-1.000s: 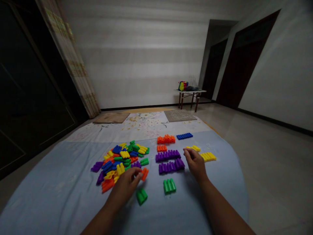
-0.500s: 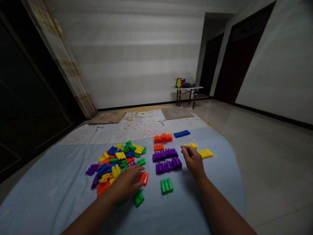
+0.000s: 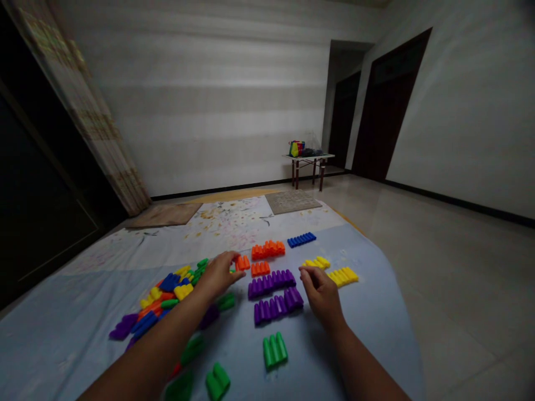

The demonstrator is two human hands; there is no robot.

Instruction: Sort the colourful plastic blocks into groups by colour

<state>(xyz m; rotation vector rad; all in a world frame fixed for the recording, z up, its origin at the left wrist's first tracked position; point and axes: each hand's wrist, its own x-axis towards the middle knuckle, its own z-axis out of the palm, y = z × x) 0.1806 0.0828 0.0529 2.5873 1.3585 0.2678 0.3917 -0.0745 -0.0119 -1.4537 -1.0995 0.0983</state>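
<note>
My left hand (image 3: 219, 274) is at a small orange piece (image 3: 243, 263), its fingertips against the left end and thumb apart below. Just right of it lie a short orange row (image 3: 260, 269) and a longer orange row (image 3: 268, 250). Two purple rows (image 3: 271, 284) lie nearer me, with a green piece (image 3: 275, 351) below them. My right hand (image 3: 321, 292) hovers right of the purple rows, thumb and index finger pressed together; whether anything is between them is hidden. Yellow pieces (image 3: 343, 277) lie beyond it. A mixed pile (image 3: 169, 295) is partly behind my left forearm.
A blue row (image 3: 301, 240) lies farther back. Loose green pieces (image 3: 218, 381) are near the front. The cloth-covered table (image 3: 368, 312) has two flat mats (image 3: 292, 201) at its far side. A small table (image 3: 309, 156) with a colourful bag stands by the wall.
My left hand has moved away from the pile, forward and right, and the orange piece now lies beside the short orange row. The view has shifted; my right hand keeps its pose.
</note>
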